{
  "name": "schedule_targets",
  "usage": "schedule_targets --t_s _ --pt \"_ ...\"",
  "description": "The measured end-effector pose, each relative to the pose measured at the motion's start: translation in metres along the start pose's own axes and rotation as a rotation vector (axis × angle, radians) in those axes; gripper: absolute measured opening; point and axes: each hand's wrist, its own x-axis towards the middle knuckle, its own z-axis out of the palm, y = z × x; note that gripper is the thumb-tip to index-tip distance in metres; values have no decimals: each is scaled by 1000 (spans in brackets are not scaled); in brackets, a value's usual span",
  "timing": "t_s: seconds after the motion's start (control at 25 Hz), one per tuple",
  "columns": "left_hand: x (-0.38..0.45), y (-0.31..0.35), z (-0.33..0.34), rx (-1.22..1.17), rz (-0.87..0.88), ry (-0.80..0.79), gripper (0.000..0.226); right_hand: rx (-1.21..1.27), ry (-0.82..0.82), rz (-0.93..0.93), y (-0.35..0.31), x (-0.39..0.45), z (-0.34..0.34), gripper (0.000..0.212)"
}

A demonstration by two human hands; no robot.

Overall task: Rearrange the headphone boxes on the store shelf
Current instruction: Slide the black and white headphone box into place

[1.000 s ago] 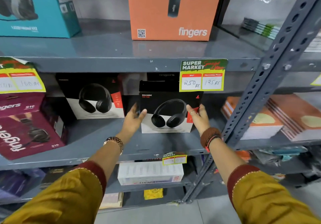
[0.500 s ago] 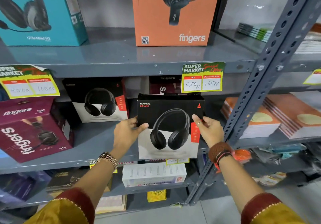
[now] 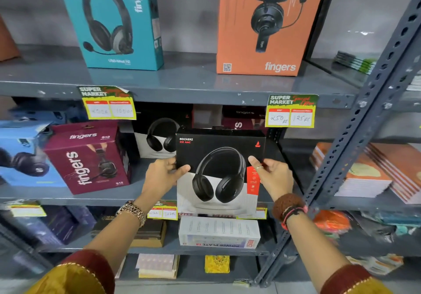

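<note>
A black and white Rockerz headphone box is held upright in front of the middle shelf, off its surface. My left hand grips its left edge and my right hand grips its right edge. A second black and white headphone box stands further back on the middle shelf. A maroon Fingers box and a blue headphone box stand to the left. On the top shelf stand a teal Fingers box and an orange Fingers box.
Another maroon box sits at the back behind the held box. A slotted grey upright rises on the right, with stacked notebooks beyond it. A white power strip box lies on the lower shelf. Yellow price tags hang from the shelf edges.
Both hands have pulled the Rockerz box forward off the middle shelf toward me. The view has tilted up, showing more of the top shelf boxes.
</note>
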Motion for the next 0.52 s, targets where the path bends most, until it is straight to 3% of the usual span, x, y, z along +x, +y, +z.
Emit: schedule_targets --t_s 0.2,0.44,0.52 --pt "10 -27 -42 29 -26 75 22 48 -171 -78 -29 -5 54 40" --pt "31 -57 -75 -6 -73 85 57 143 -337 -67 -46 3 124 9" --pt "37 -68 -77 -40 -95 54 65 160 -356 -64 -50 6 143 21"
